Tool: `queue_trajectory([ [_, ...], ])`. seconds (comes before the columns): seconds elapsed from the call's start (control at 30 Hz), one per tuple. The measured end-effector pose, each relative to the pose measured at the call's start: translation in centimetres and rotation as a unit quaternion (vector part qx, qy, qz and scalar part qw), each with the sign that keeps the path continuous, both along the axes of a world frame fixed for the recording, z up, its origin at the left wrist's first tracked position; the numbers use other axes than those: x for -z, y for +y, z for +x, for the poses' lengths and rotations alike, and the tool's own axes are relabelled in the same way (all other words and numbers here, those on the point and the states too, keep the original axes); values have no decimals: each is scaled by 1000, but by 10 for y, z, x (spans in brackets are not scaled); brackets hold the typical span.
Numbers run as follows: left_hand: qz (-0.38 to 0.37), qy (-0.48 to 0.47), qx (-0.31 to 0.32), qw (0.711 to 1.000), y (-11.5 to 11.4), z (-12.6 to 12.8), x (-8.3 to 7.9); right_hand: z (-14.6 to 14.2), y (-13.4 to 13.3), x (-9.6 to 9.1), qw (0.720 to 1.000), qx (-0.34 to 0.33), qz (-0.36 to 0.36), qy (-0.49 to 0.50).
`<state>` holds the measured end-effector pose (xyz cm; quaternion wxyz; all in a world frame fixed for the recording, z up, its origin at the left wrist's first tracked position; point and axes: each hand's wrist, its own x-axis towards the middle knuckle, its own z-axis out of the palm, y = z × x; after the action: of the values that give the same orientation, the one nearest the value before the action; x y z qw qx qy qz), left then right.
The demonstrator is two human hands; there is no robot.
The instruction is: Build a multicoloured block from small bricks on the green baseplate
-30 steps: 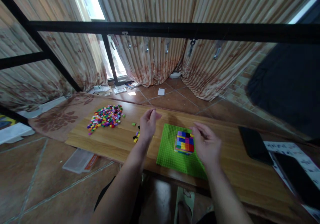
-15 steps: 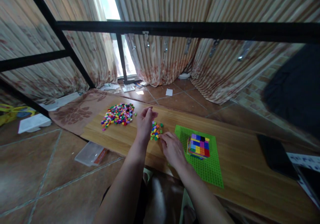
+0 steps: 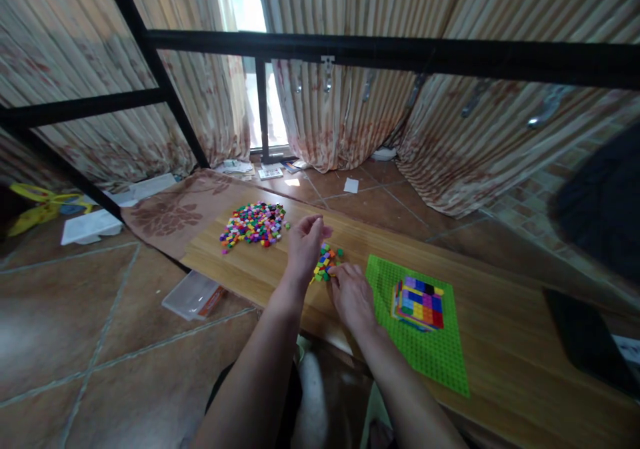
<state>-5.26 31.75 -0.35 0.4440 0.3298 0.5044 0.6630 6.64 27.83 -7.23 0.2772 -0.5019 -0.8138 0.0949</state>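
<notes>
My left hand (image 3: pixel 304 247) hovers beside the small pile of toy bricks (image 3: pixel 327 257), its fingers curled and pressed together. Whatever it may hold is hidden. At the near right side of that pile, my right hand (image 3: pixel 353 295) has thumb and fingers pinched together at the bricks; anything between the tips is too small to make out. To the right lies a green baseplate (image 3: pixel 440 362) bearing a block of stacked, multicoloured bricks (image 3: pixel 419 303). A larger heap of loose bricks (image 3: pixel 255 223) is spread left of my hands.
All this lies on a long wooden table (image 3: pixel 505 342). A brown patterned cloth (image 3: pixel 173 209) covers its left end, and a dark flat object (image 3: pixel 583 335) rests at the right. A clear plastic container (image 3: pixel 193 295) is on the tiled floor. A black metal bar (image 3: pixel 360 47) crosses before the curtains.
The whole view has shifted, so things appear farther right. Both hands stay at the small pile in nearly the same poses; the brick block has not changed.
</notes>
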Motion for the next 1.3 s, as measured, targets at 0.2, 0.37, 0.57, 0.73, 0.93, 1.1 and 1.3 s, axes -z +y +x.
queue_trajectory([
  [0.2, -21, -128, 97, 987, -8, 4, -6, 1, -4, -6, 1000, 14, -7, 13],
  [0.37, 11, -211, 242, 947, -14, 6, -15, 10, -7, -21, 995, 36, -10, 88],
  [0.57, 21, 115, 102, 988, -10, 26, -3, 33, -11, -40, 962, 40, -2, 269],
  [0.73, 11, 434, 52, 899, -18, 47, 5, 62, -20, -51, 904, 76, -31, 420],
  [0.93, 8, 497, 60, 866, -22, 68, 13, 103, -28, -64, 847, 157, -44, 507],
  [1.1, -9, 537, 108, 837, -23, 81, 13, 147, -28, -62, 838, 233, -26, 493],
  [1.3, 103, 377, 187, 901, -21, 98, 16, 182, -30, -47, 869, 215, -64, 441],
])
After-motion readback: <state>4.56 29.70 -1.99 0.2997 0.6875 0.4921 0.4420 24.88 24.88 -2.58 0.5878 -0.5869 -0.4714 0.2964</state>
